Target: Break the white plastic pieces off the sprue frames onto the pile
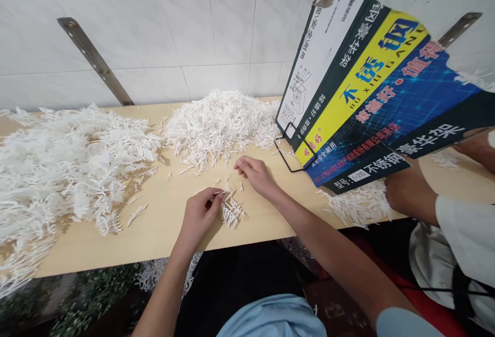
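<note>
My left hand point(199, 216) is closed at the front of the table, thumb and forefinger pinched on a white branched plastic-looking piece. A small heap of loose thin white pieces point(232, 214) lies right beside those fingertips. My right hand point(253, 172) hovers a little farther back and to the right, its fingers curled together. Whatever its fingertips hold, if anything, is too small to make out. Behind both hands rises a large mound of short white pieces point(220, 125). To the left spreads a wide pile of longer, branched white pieces point(77, 167).
A torn printed cardboard sheet point(359, 95) stands upright on the right, with a black wire stand point(292, 154) at its base. Past it, another person's arm point(412, 190) rests near more white pieces point(358, 205). A metal bracket point(96, 61) is fixed against the tiled wall point(216, 28).
</note>
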Tool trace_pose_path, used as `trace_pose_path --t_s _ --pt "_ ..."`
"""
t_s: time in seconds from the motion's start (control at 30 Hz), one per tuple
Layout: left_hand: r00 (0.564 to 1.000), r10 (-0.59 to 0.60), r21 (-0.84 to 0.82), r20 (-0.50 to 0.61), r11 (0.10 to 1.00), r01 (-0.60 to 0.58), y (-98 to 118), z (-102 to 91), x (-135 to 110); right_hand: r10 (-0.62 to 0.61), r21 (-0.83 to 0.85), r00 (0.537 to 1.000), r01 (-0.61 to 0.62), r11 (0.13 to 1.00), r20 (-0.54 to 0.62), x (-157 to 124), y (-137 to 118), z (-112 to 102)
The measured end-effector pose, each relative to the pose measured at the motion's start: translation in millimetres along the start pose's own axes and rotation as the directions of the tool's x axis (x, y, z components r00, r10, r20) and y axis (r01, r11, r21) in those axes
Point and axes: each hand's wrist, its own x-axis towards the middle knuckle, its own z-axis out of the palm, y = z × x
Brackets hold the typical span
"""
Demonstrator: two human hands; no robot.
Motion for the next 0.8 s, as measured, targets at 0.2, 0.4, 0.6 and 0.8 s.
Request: trace_pose_path --t_s 0.2,0.4,0.6,0.8 --pt "0.996 0.082 0.041 0.041 0.996 -0.083 1 2.8 2 -0.028 0.026 0.984 0.024 0.999 0.177 -5 -2 4" --pt "1.0 -0.009 -0.095 -0.027 0.995 0.007 -1 3.0 0 -0.011 0.121 0.983 0.034 0.992 -0.181 3 5 4" --pt "0.958 -0.194 -0.4 -0.212 0.911 0.097 0 0.6 -1 -0.254 -0.119 0.957 0.27 0.955 0.138 -10 -15 3" --pt "0.98 -0.159 -0.447 -0.116 0.89 0.092 2 -1.1 0 -0.176 -0.111 0.919 0.228 0.967 0.353 -12 -8 5"
